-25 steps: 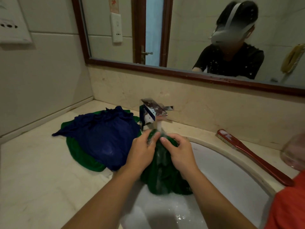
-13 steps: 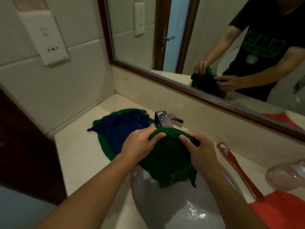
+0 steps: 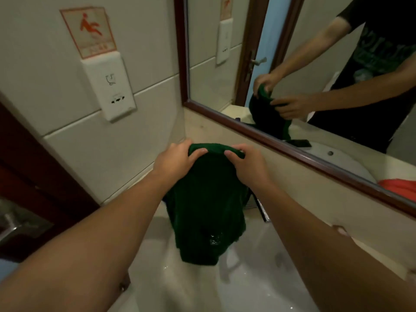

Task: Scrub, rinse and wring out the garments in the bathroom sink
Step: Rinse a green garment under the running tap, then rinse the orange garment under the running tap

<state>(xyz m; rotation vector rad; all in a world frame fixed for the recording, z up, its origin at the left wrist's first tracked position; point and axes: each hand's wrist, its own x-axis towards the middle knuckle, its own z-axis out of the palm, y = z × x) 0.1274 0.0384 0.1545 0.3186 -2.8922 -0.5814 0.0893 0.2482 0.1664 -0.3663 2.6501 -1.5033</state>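
Observation:
A wet dark green garment [image 3: 207, 210] hangs in the air above the white sink [image 3: 247, 284]. My left hand [image 3: 174, 162] grips its top edge on the left. My right hand [image 3: 248, 166] grips the same edge on the right. The cloth drapes down between my forearms, and its lower end glistens with water just over the basin. The garment hides most of the tap; only a chrome strip [image 3: 262, 210] shows beside it. The other garments on the counter are out of sight behind the cloth and my arms.
A wood-framed mirror [image 3: 292, 64] runs along the back wall and reflects me holding the cloth. A white wall socket [image 3: 110, 86] sits on the tiled left wall under a slip-warning sign [image 3: 89, 30]. Something red [image 3: 398, 188] shows in the mirror at the right.
Both hands have lifted the green garment from under the tap up in front of the wall. The view has swung left and closer, hiding the blue garment and the red brush.

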